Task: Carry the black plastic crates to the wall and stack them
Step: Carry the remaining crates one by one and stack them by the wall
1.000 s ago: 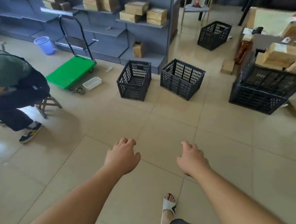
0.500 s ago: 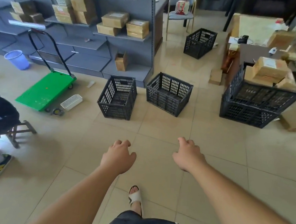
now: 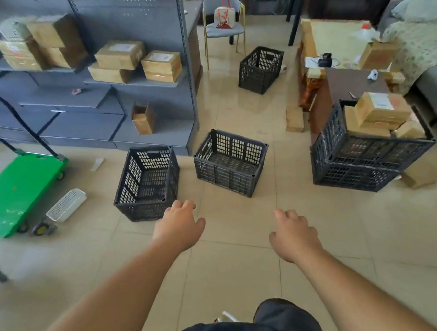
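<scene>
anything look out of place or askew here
Yes. The top crate of the right-hand stack sits skewed on the lower crate, overhanging it. A white basket lies loose beside the green cart.

Upper crate (image 3: 373, 151) hides inside of lower crate (image 3: 352, 177)

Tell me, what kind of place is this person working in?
Most likely a small stockroom or parcel storage room. Grey metal shelving holds cardboard boxes, black plastic crates stand on the tiled floor, and a green platform trolley is parked beside the shelves.
</scene>
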A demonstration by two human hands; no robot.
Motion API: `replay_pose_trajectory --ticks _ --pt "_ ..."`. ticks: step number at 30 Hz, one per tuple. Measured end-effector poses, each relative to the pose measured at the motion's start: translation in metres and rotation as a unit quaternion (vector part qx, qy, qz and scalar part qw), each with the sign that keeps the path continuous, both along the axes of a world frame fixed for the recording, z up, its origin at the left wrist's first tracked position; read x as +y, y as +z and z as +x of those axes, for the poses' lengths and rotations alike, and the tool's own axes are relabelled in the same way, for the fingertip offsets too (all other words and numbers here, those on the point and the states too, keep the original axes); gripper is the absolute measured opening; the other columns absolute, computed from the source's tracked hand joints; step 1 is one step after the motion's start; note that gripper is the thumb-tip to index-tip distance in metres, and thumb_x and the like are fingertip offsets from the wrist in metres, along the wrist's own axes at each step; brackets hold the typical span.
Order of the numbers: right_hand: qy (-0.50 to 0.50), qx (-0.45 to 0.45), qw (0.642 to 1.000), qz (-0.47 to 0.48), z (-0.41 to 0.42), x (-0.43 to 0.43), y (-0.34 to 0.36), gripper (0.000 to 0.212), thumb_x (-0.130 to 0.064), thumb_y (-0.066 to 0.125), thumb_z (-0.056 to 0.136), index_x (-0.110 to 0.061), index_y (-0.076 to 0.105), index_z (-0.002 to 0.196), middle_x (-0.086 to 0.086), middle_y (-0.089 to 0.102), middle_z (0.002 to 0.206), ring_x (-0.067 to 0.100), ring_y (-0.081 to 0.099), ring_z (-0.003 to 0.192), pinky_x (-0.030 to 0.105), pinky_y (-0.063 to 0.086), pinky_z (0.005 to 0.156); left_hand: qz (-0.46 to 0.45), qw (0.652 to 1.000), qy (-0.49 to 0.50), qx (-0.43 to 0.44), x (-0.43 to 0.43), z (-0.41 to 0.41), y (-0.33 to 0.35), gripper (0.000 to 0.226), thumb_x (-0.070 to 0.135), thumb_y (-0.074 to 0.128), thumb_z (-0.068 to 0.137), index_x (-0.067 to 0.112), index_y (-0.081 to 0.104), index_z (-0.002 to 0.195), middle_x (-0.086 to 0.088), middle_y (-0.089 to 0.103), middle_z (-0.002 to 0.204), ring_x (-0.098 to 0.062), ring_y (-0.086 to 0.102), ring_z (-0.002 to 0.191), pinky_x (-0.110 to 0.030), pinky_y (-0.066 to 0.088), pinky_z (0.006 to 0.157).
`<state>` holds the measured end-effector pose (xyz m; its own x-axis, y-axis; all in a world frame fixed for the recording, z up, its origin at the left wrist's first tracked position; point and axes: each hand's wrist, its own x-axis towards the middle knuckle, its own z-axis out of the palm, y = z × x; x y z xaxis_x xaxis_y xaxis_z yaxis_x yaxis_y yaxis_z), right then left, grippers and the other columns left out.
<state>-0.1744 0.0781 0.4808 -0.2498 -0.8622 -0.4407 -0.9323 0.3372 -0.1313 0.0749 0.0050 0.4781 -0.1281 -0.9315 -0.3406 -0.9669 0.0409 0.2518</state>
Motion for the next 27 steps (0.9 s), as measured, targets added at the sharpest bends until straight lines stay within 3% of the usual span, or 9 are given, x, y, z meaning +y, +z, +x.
replay_pose_trajectory --ticks 13,17,23,27 --pt "-0.036 -0.002 0.999 0.009 -0.089 -0.239 -0.025 0.033 -0.026 0.044 0.100 -0.023 0.042 0.133 0.007 0.047 0.138 0.030 0.044 0.122 0.046 0.041 0.095 0.001 1.000 -0.022 -0.021 -0.249 -0.075 -0.004 0.056 0.048 0.048 0.095 0.023 0.044 0.145 -0.005 0.047 0.141 -0.030 0.047 0.127 -0.050 0.049 0.096" --pt "-0.044 -0.014 0.998 0.032 -0.110 -0.309 -0.026 0.047 -0.022 0.044 0.100 -0.022 0.035 0.146 0.010 0.043 0.146 0.032 0.041 0.130 0.048 0.039 0.101 0.001 1.000 0.010 -0.001 -0.311 -0.086 -0.005 0.054 0.049 0.048 0.094 0.026 0.046 0.144 -0.002 0.048 0.139 -0.027 0.048 0.124 -0.049 0.049 0.095" --pt "-0.060 -0.040 0.997 0.040 -0.114 -0.400 -0.033 0.044 -0.029 0.047 0.097 -0.024 0.040 0.140 0.009 0.047 0.143 0.032 0.045 0.128 0.046 0.042 0.097 0.046 0.998 0.030 -0.010 -0.399 -0.078 -0.020 0.057 0.048 0.047 0.095 0.026 0.044 0.147 -0.002 0.045 0.144 -0.027 0.046 0.128 -0.050 0.048 0.100" --pt "-0.105 -0.049 0.991 0.063 -0.115 -0.461 -0.047 0.049 -0.028 0.046 0.096 -0.024 0.039 0.145 0.010 0.045 0.146 0.033 0.044 0.129 0.046 0.041 0.100 0.049 0.998 -0.007 -0.027 -0.473 -0.077 -0.037 0.055 0.047 0.048 0.094 0.026 0.045 0.144 -0.003 0.047 0.143 -0.028 0.047 0.128 -0.049 0.048 0.098"
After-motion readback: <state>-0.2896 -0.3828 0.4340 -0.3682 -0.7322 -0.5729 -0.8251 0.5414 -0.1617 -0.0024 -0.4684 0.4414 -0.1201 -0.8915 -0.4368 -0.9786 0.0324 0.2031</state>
